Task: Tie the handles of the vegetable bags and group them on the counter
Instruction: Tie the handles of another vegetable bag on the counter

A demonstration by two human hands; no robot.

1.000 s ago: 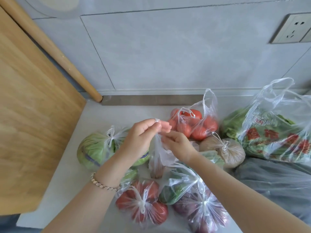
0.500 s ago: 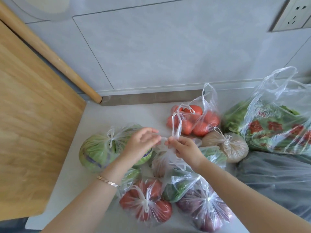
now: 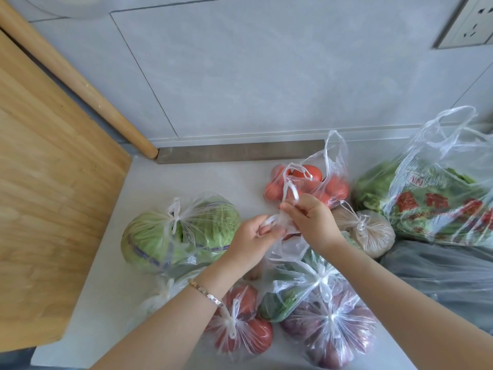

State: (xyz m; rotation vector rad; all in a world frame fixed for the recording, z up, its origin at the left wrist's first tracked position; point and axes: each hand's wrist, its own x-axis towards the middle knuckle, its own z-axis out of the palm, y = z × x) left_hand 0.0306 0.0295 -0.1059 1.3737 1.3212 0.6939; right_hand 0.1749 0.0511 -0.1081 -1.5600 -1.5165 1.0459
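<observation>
A small clear bag [image 3: 289,245] stands in the middle of the counter [image 3: 186,177], its contents mostly hidden. My left hand [image 3: 253,239] pinches one twisted handle of it, and my right hand [image 3: 310,218] pinches the other, the two crossing between my fingers. Around it lie tied bags: a green cabbage [image 3: 178,233], red tomatoes [image 3: 240,327] at the front, green peppers [image 3: 282,300], purple onions [image 3: 333,332] and a brownish bag [image 3: 370,233]. Behind my hands an untied bag of tomatoes [image 3: 314,182] stands with loose handles.
A large printed bag of leafy greens [image 3: 432,204] sits open at the right, with a grey bag [image 3: 448,276] in front of it. A wooden board [image 3: 48,198] and a rolling pin [image 3: 80,84] lean at the left. A wall socket [image 3: 472,25] is at top right.
Both hands dropped lower over the small bag, then shifted right. The handles went from being held up to being crossed and pulled between my fingers.
</observation>
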